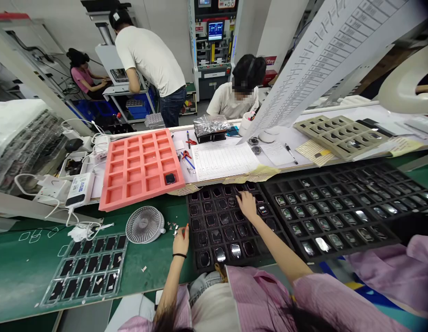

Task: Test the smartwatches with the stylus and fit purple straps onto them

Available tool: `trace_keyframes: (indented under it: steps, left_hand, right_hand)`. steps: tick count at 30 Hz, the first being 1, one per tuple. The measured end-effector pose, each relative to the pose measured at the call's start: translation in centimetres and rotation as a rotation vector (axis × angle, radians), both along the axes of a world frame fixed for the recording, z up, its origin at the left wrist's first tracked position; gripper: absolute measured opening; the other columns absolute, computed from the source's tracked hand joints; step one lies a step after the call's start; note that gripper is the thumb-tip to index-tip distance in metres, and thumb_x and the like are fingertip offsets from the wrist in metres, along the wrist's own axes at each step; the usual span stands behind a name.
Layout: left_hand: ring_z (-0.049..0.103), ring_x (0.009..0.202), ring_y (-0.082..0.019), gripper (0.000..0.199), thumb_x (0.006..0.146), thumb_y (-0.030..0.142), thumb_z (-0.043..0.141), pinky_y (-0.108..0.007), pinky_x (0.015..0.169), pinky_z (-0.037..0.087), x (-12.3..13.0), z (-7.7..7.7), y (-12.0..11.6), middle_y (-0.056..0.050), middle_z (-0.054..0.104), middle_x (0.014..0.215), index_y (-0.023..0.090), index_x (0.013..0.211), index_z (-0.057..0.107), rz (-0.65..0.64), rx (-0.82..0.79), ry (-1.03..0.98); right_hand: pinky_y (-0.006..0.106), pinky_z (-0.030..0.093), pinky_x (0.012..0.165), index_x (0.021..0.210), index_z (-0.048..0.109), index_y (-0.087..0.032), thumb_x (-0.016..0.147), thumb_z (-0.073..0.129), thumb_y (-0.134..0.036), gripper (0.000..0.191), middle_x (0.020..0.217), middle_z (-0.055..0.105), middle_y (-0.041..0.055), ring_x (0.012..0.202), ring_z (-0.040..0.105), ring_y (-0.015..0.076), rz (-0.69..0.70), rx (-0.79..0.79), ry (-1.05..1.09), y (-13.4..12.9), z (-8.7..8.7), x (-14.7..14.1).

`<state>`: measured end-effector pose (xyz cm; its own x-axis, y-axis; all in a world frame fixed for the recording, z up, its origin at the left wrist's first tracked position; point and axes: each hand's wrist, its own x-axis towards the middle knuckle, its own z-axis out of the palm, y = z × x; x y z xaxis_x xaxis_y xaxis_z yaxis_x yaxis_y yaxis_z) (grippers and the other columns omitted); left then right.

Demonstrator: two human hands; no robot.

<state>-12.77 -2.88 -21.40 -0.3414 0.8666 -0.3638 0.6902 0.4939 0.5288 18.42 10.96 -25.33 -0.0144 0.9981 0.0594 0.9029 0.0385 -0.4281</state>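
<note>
A black foam tray (219,226) with rows of dark watch-like parts lies in front of me. Over its upper part reaches my right hand (247,205), fingers bent down at the parts; whether it grips one is too small to tell. Just left of this tray is my left hand (181,237), fingers curled around something small with an orange tip, partly hidden. Small white and metallic scraps (172,226) lie beside it on the green mat. A round grey fan (145,224) stands further left.
A pink foam tray (141,166) holds one dark part. Clear trays (89,265) are at left, another black tray (324,207) at right. Paper sheets (224,161) and a beige tray (341,136) lie on the shelf. A hanging paper sheet (313,60) crosses above. Several people are beyond.
</note>
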Motion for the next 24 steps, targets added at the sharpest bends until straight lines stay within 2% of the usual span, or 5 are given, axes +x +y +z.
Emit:
trace_keyframes:
  steps: [4, 11, 17, 21, 24]
  left_hand:
    - [0.067, 0.078, -0.023, 0.026, 0.093, 0.031, 0.038, -0.028, 0.066, 0.045, 0.8, 0.4, 0.4, -0.007, 0.069, 0.079, 0.017, 0.097, 0.059, 0.004, 0.094, -0.11]
    - [0.055, 0.059, -0.015, 0.035, 0.091, 0.041, 0.036, -0.023, 0.06, 0.039, 3.3, 2.8, 1.4, 0.001, 0.057, 0.063, 0.019, 0.094, 0.063, -0.136, 0.271, -0.333]
    - [0.037, 0.047, -0.009, 0.051, 0.086, 0.058, 0.039, -0.021, 0.052, 0.031, 7.3, 6.5, 2.5, 0.007, 0.038, 0.051, 0.014, 0.094, 0.063, -0.272, 0.28, -0.728]
    - [0.03, 0.041, -0.007, 0.052, 0.084, 0.063, 0.039, -0.021, 0.046, 0.026, 9.6, 8.3, 3.5, 0.008, 0.036, 0.045, 0.015, 0.074, 0.057, -0.267, 0.262, -0.85]
    - [0.028, 0.039, -0.006, 0.053, 0.083, 0.065, 0.039, -0.021, 0.044, 0.025, 10.1, 9.1, 3.9, 0.008, 0.036, 0.042, 0.016, 0.065, 0.051, -0.255, 0.284, -0.856]
  right_hand:
    - [0.058, 0.036, 0.086, 0.094, 0.06, -0.01, 0.09, 0.039, -0.043, 0.04, 0.108, 0.056, 0.0299, 0.11, 0.048, 0.0432, -0.21, -0.003, 0.095, -0.4, 0.5, 1.9]
    - [0.037, 0.045, 0.069, 0.085, 0.052, -0.021, 0.078, 0.059, -0.046, 0.027, 0.074, 0.058, 0.0051, 0.074, 0.058, 0.0243, -0.138, -0.033, 0.517, -0.4, 2.3, 1.2]
    - [0.028, 0.046, 0.047, 0.103, 0.051, -0.023, 0.082, 0.049, -0.055, 0.038, 0.071, 0.059, -0.0008, 0.056, 0.056, 0.0155, 0.016, -0.15, 0.958, -3.0, 7.0, -4.2]
    - [0.019, 0.036, 0.035, 0.087, 0.053, -0.024, 0.076, 0.067, -0.045, 0.028, 0.063, 0.055, -0.0056, 0.043, 0.046, 0.008, -0.001, -0.356, 1.549, -5.3, 11.1, -7.8]
    - [0.017, 0.033, 0.031, 0.079, 0.054, -0.022, 0.072, 0.073, -0.041, 0.028, 0.053, 0.05, -0.0087, 0.036, 0.04, 0.0054, -0.022, -0.429, 1.69, -6.1, 13.2, -9.0]
